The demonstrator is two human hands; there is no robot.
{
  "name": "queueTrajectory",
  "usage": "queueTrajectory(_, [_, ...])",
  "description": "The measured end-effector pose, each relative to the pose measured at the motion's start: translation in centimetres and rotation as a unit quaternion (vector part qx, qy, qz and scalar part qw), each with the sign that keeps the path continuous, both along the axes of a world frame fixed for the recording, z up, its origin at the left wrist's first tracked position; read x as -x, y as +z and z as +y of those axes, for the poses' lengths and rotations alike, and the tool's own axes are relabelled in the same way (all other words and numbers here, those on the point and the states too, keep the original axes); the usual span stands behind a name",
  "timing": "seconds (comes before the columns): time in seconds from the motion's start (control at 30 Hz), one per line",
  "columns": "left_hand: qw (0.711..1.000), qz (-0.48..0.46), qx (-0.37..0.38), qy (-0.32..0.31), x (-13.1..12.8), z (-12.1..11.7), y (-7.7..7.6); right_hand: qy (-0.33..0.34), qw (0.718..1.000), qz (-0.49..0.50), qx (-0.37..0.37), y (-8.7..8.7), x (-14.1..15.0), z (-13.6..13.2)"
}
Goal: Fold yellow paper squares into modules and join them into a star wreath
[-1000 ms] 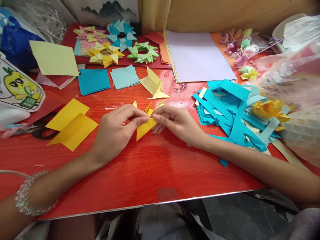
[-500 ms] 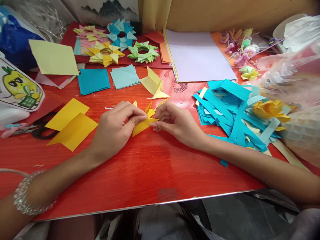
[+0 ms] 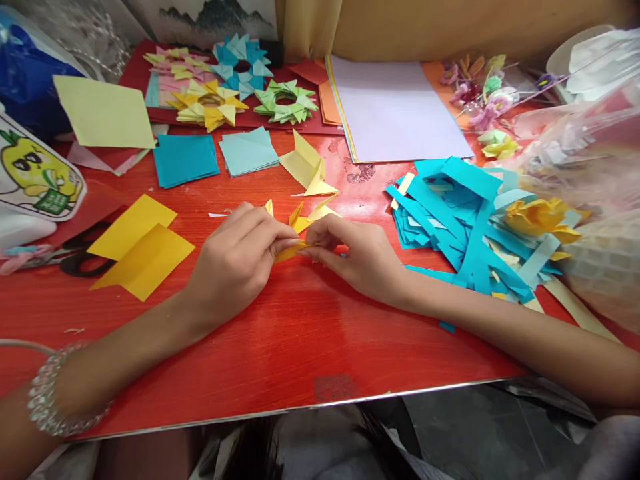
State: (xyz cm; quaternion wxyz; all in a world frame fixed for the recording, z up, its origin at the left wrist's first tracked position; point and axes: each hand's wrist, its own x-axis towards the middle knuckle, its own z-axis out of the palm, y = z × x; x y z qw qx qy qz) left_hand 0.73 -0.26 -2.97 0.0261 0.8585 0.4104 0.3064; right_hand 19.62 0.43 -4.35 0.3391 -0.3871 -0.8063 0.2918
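Observation:
Between my two hands is a small folded piece of yellow paper [image 3: 289,253], seen nearly edge-on and partly covered by fingers. My left hand [image 3: 239,250] pinches its left side between thumb and forefinger. My right hand [image 3: 357,257] pinches its right end, fingers curled. Just beyond the fingertips lie other folded yellow pieces [image 3: 299,219], partly hidden. Farther back rests a pale yellow folded piece [image 3: 306,165]. Left of my left hand are two creased yellow sheets [image 3: 145,257].
Scissors [image 3: 83,263] lie at the left. Stacks of blue squares [image 3: 186,160] and light blue squares [image 3: 249,152] sit behind, before several folded paper rings [image 3: 286,103]. A lilac sheet [image 3: 395,110] lies at the back. Blue paper strips [image 3: 457,227] heap at right, beside a plastic bag [image 3: 600,173].
The yellow paper has turned from showing its broad face to nearly edge-on. My right hand has moved slightly closer to my left, and both still pinch the paper.

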Motion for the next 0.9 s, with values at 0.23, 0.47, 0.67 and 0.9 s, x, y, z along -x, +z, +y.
queueTrajectory(0.23, [0.999,0.039,-0.026,-0.012,0.1,-0.1,-0.1,-0.013,1.000,-0.013,-0.017,0.1,0.1,0.0])
queueTrajectory(0.47, [0.999,0.053,-0.002,0.009,0.1,0.0,0.3,0.038,0.974,0.123,0.184,0.2,-0.1,0.7])
queueTrajectory(0.67, [0.999,0.014,0.033,0.026,-0.3,0.0,0.5,0.080,0.921,0.246,0.293,0.1,-0.1,1.1])
queueTrajectory(0.9, [0.996,-0.039,0.074,0.020,-0.3,0.0,0.5,0.104,0.919,0.236,0.299,0.0,-0.1,1.3])
